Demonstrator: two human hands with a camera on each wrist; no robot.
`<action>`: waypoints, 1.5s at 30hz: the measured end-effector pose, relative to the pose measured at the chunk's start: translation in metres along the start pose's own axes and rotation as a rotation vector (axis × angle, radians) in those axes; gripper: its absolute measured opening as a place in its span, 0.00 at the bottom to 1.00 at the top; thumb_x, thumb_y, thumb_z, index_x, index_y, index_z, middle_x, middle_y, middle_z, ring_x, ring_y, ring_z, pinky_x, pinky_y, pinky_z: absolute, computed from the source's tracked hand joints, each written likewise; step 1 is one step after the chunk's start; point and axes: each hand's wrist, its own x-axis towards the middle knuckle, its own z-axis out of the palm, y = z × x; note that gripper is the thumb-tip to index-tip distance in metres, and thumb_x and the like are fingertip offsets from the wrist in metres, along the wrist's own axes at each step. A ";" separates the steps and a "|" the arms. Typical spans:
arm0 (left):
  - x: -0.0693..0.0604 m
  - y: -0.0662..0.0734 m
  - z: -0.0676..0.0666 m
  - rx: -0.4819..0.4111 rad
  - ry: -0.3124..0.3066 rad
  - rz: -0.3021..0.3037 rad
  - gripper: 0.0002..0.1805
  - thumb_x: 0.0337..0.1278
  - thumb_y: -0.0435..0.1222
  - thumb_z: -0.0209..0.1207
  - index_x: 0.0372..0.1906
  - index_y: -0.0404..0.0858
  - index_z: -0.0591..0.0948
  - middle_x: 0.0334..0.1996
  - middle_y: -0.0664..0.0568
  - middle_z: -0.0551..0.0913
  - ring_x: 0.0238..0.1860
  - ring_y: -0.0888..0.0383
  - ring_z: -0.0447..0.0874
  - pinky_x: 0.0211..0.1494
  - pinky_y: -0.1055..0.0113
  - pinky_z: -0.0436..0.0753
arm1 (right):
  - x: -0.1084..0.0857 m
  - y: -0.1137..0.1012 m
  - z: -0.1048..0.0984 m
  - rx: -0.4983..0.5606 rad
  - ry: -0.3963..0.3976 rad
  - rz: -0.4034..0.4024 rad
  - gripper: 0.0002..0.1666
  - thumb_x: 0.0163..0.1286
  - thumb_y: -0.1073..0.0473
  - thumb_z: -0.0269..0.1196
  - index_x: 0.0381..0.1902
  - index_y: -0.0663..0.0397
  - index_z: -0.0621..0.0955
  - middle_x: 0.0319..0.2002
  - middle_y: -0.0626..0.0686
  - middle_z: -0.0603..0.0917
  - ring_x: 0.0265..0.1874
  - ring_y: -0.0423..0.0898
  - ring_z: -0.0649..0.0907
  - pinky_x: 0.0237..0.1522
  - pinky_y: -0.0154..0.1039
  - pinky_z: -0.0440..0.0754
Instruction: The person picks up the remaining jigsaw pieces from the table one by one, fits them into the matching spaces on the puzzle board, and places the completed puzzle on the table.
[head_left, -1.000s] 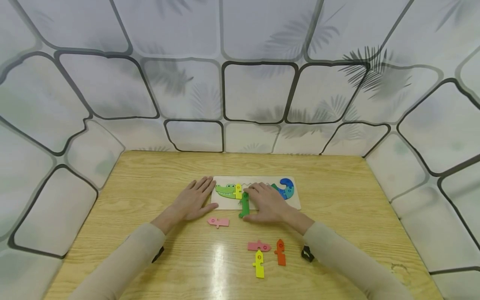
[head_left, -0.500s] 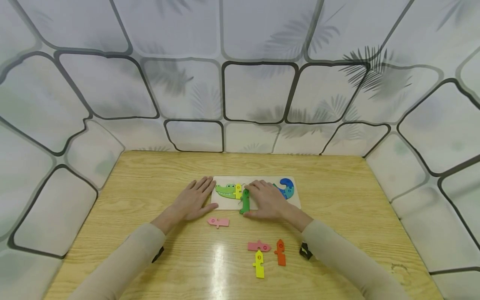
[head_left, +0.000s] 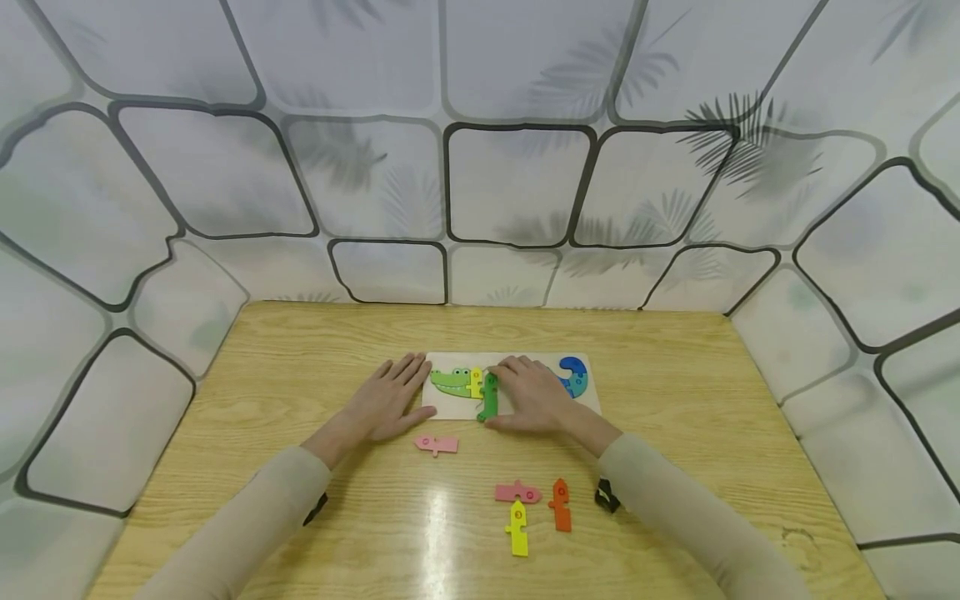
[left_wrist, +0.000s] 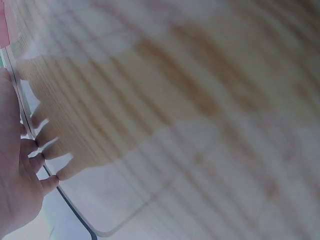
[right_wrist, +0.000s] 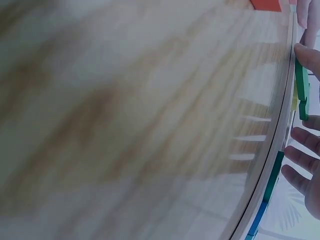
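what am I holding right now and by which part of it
Your right hand pinches the green puzzle piece by its two ends; your left hand holds nothing.

- Head view: soft, even light; white glare streak on the table (head_left: 660,375).
- Both wrist views: hazy, nearer table blurred, glossy reflections.

It was a booth-like bay, I saw: pale walls (head_left: 517,187) printed with dark stone-shaped outlines (head_left: 447,187) and grey fronds (head_left: 723,137) enclosed a wood-grain table (head_left: 675,392) on three sides. Home or workplace, I couldn't tell.
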 end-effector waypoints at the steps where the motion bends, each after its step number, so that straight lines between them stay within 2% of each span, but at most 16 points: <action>1: 0.000 0.000 0.000 -0.002 -0.001 0.000 0.48 0.79 0.64 0.43 0.85 0.35 0.53 0.86 0.40 0.53 0.87 0.41 0.52 0.87 0.40 0.58 | 0.001 0.000 0.000 -0.001 -0.001 0.002 0.57 0.60 0.18 0.64 0.76 0.48 0.73 0.69 0.53 0.79 0.67 0.52 0.79 0.70 0.55 0.80; 14: 0.001 -0.001 0.000 -0.009 -0.018 -0.001 0.48 0.79 0.65 0.43 0.85 0.35 0.52 0.86 0.40 0.52 0.87 0.41 0.51 0.87 0.40 0.57 | 0.004 0.003 -0.001 0.005 0.002 0.013 0.55 0.60 0.21 0.66 0.75 0.48 0.74 0.69 0.53 0.79 0.68 0.54 0.79 0.71 0.56 0.79; 29: 0.000 0.000 -0.001 -0.005 -0.017 0.002 0.48 0.79 0.64 0.43 0.85 0.35 0.53 0.86 0.40 0.52 0.87 0.41 0.51 0.87 0.40 0.58 | 0.009 0.007 -0.006 0.025 -0.019 -0.019 0.57 0.60 0.20 0.66 0.75 0.52 0.74 0.67 0.56 0.80 0.66 0.56 0.79 0.70 0.60 0.79; 45: -0.001 0.001 -0.002 -0.027 -0.002 0.008 0.48 0.79 0.64 0.45 0.85 0.34 0.54 0.86 0.39 0.53 0.87 0.40 0.51 0.87 0.39 0.57 | 0.015 0.009 -0.005 0.028 -0.056 -0.009 0.57 0.61 0.20 0.67 0.75 0.51 0.74 0.65 0.53 0.79 0.64 0.52 0.78 0.70 0.53 0.79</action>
